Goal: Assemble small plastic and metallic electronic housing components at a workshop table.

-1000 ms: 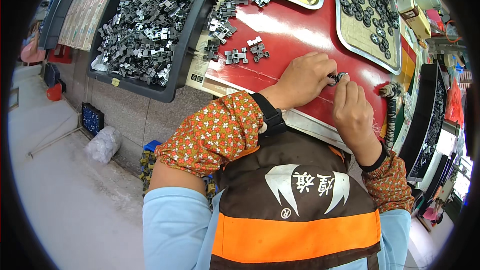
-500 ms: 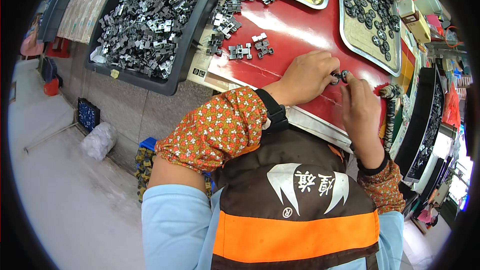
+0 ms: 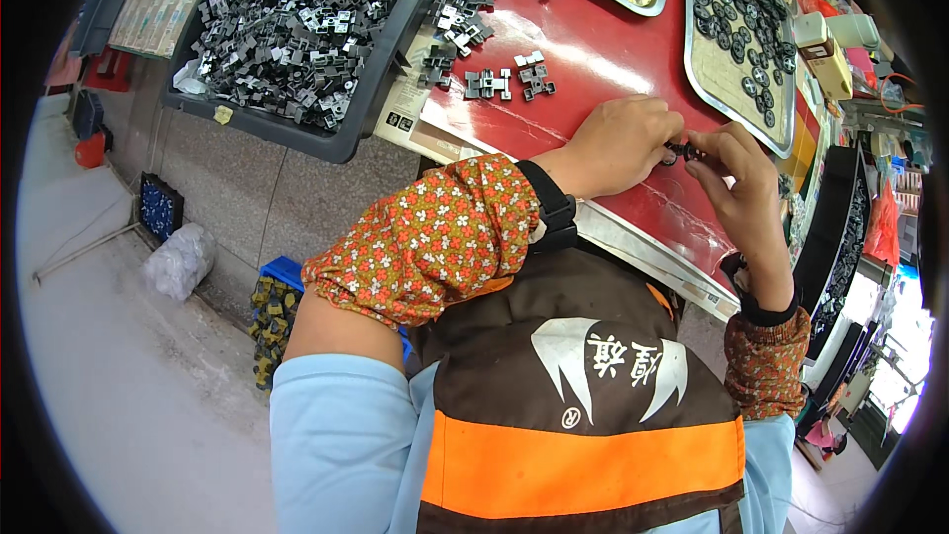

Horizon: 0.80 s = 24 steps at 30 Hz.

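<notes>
My left hand [image 3: 625,145] is closed in a pinch on a small black toy-like wheel [image 3: 670,155] over the red tabletop. From the other side, my right hand [image 3: 743,170] has its thumb and fingertips closed on another small dark wheel [image 3: 689,151], nearly touching the first. The fingers cover much of both, and I cannot tell whether an axle joins them. On the red surface to the left lie two small grey-black clip-shaped parts, one part [image 3: 487,85] nearer and another [image 3: 535,75] just beyond it.
A black bin [image 3: 341,143] heaped with grey-black parts stands at the left. More such parts [image 3: 463,25] lie beside it. At the back are a tray of thin metal pins [image 3: 652,8] and a tray of black wheels [image 3: 736,99]. A long black bin [image 3: 828,227] stands at the right.
My right hand has turned, its wrist shifting right, with thumb and fingers now curled around the wheel end. The spoked wheel face seen before is turned away. The whole view has shifted slightly.
</notes>
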Motion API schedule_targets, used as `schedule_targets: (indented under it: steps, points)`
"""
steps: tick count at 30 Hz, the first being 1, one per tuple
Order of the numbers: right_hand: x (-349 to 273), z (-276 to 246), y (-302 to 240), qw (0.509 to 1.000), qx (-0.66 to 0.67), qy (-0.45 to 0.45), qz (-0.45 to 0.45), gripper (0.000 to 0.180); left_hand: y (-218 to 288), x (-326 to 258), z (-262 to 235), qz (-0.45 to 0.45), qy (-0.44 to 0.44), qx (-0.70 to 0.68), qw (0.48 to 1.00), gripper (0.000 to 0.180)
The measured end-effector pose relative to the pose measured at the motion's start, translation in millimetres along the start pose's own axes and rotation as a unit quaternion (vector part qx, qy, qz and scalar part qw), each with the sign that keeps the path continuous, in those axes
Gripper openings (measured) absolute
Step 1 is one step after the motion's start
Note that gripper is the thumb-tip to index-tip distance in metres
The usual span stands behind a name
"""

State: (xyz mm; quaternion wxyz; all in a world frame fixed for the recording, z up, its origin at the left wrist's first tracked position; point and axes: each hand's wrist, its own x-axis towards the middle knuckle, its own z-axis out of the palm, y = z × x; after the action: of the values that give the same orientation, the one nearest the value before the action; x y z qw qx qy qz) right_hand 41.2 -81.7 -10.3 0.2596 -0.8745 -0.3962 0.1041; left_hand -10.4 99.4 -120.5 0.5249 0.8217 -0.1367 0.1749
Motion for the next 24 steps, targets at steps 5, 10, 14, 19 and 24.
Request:
schedule_targets:
  steps: [5,10,14,19,24]
  points:
    - [0.0,7.0,-2.3,1.0,-0.012,0.014,0.015,0.024,-1.3,-0.2,0.2,-0.002,-0.003,0.003,1.0,0.015]
    - [-9.8,23.1,-2.7,0.994,-0.037,0.095,0.042,0.023,-0.8,1.4,-1.0,0.009,-0.003,0.007,1.0,0.014]
    - [-13.2,22.6,-1.6,0.992,-0.011,0.124,0.033,0.025,-2.8,3.2,-1.4,0.012,-0.01,0.014,1.0,0.014]
    - [-49.8,-5.7,25.6,0.959,0.098,0.192,0.184,0.027,-0.2,4.3,-2.1,-0.008,-0.022,0.017,1.0,0.016]
    - [-123.4,-36.5,91.1,0.918,-0.279,0.187,0.21,0.035,7.7,9.0,-4.4,-0.032,-0.032,0.019,0.999,0.012]
